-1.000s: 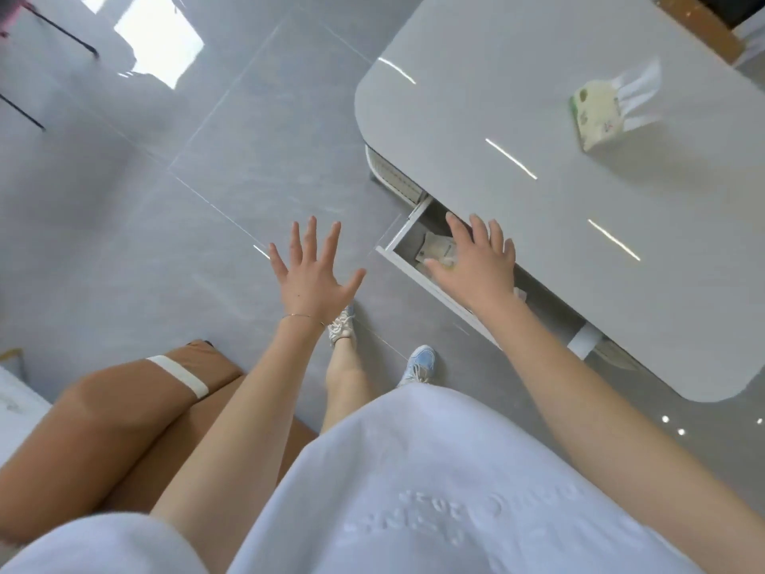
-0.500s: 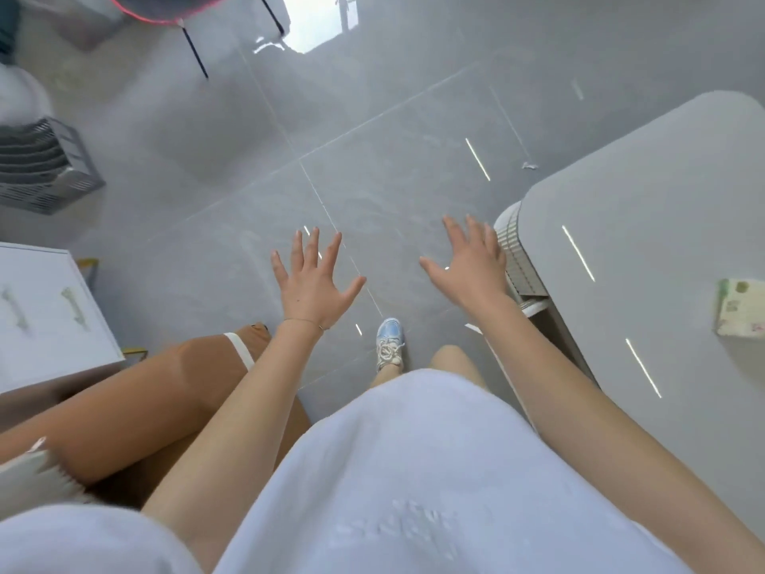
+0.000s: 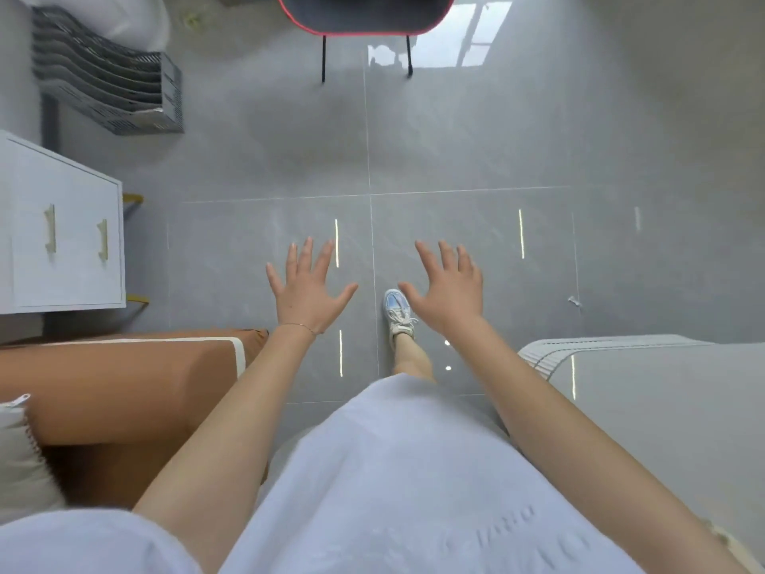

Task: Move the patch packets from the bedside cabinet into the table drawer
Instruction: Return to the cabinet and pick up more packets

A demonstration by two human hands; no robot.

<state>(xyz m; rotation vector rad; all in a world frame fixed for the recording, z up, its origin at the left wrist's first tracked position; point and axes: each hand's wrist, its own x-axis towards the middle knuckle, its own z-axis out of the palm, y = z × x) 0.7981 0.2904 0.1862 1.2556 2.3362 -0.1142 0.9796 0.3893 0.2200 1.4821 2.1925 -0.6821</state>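
- left hand [image 3: 306, 292], right hand [image 3: 449, 294]: fingers splayed, both released
- cabinet [image 3: 74, 258] at 9 o'clock: white, two pale handles
- table [image 3: 662, 408] at 4 o'clock: grey, ribbed edge

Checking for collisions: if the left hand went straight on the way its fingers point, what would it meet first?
The left hand points forward over bare grey floor; nothing stands close in that line. Farther on it would probably meet the dark chair, though depth is unclear.
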